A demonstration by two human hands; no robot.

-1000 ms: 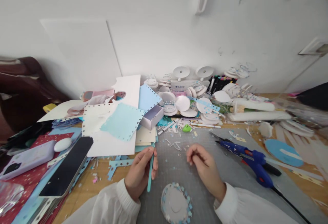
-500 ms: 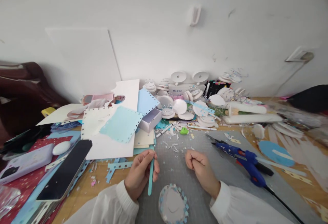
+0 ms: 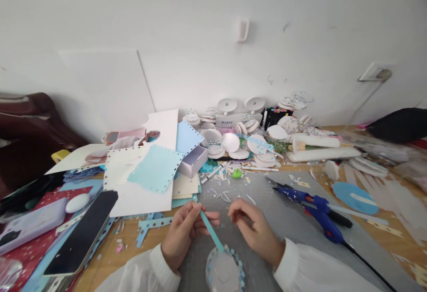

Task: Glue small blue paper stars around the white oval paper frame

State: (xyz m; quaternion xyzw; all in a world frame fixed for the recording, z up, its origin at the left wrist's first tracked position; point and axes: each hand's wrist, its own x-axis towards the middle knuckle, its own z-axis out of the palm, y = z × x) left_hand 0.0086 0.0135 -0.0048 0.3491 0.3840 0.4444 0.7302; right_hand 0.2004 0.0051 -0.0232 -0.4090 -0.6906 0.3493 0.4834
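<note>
- Slanting down to the right, the teal strip (image 3: 211, 232) has its upper end in the left hand (image 3: 185, 229); its lower end overlaps the far rim of the disc (image 3: 225, 272) in view, though whether they touch cannot be told.
- The left hand pinches the strip between thumb and fingers, with other fingers stretched out toward the right behind it.
- The disc is pale, ringed with small blue stars, and lies between the two forearms at the bottom edge of the view, on the grey mat (image 3: 283, 229).
- The right hand (image 3: 256, 229) is over the mat, right of the strip and apart from it, fingers loosely curled toward the thumb; whether the tips meet or hold anything cannot be told.
- White scraps (image 3: 223, 194) lie on the mat beyond the hands, with a green object (image 3: 237, 174) near its far edge.
- Right of the right hand, a blue glue gun (image 3: 322, 221) lies on the mat, its cord running toward the bottom right; a blue circle (image 3: 355, 197) lies further right.
- Left of the mat, punched papers (image 3: 156, 167) overlap on the desk (image 3: 113, 256), next to a lilac box (image 3: 192, 162).
- A dark phone (image 3: 82, 232) rests at the far left, near a white oval object (image 3: 77, 203).
- White rounds (image 3: 231, 142) and markers (image 3: 275, 117) crowd the back, before the wall (image 3: 187, 38).
</note>
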